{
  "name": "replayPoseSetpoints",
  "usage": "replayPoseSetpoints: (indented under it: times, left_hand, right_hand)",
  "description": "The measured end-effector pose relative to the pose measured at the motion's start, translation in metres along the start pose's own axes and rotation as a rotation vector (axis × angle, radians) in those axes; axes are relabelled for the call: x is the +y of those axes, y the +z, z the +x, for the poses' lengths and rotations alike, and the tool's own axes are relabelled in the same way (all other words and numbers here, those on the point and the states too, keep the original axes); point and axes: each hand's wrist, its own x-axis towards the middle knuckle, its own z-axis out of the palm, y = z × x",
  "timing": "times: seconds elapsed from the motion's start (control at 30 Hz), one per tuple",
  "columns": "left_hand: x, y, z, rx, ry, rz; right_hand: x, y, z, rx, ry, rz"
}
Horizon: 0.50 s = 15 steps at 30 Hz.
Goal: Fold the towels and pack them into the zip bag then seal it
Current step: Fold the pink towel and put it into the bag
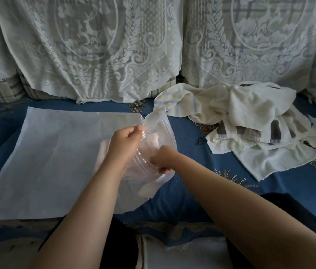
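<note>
Nearest the camera, two bare forearms reach forward over dark-clothed legs and the front edge of a blue patterned sofa seat [182, 193]. The right hand [160, 159] is pushed into the mouth of a clear zip bag [160, 131], its grip clenched on something pale inside; whether that is a towel or the bag's lower lip cannot be told through the crinkled plastic. The left hand [127, 135] is raised a little higher and to the left, its grip pinched shut on the upper edge of the zip bag, holding the opening apart. A pale pinkish cloth [147, 190] shows through the plastic and pokes out at the bag's near bottom corner. The bag hangs partly over the right edge of a large white sheet [56, 152] spread flat on the seat. Farther back and to the right, well apart from the hands, a loose heap of unfolded towels [250, 129] lies on the seat, white and cream, some with grey stripes and one with pale blue lines. Behind everything, white lace covers [99, 45] with deer motifs drape the sofa's back cushions.
</note>
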Motion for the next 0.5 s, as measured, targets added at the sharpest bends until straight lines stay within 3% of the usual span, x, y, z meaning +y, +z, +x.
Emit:
replayPoseSetpoints:
  times: [0.07, 0.13, 0.23, 0.37, 0.43, 0.5]
  left_hand:
    - [-0.003, -0.007, 0.006, 0.079, -0.006, 0.003]
    - [-0.008, -0.014, 0.010, 0.106, -0.024, 0.000]
    - [-0.010, -0.013, 0.007, -0.011, -0.095, -0.041]
    - [-0.004, -0.007, 0.001, -0.167, -0.151, -0.233]
    - [-0.004, -0.010, 0.005, -0.164, -0.171, -0.297]
    - [-0.006, -0.013, 0.011, -0.080, -0.161, -0.280]
  right_hand:
    - [0.022, 0.002, 0.009, 0.028, -0.024, -0.007]
    - [0.043, 0.004, 0.006, 0.072, 0.039, 0.323]
    - [0.049, 0.016, 0.000, 0.089, 0.098, 0.631]
    - [0.000, 0.032, 0.007, -0.011, -0.008, 1.021]
    - [-0.021, 0.037, 0.017, -0.078, -0.073, 1.104]
    - [-0.026, 0.040, 0.026, -0.144, -0.070, 1.035]
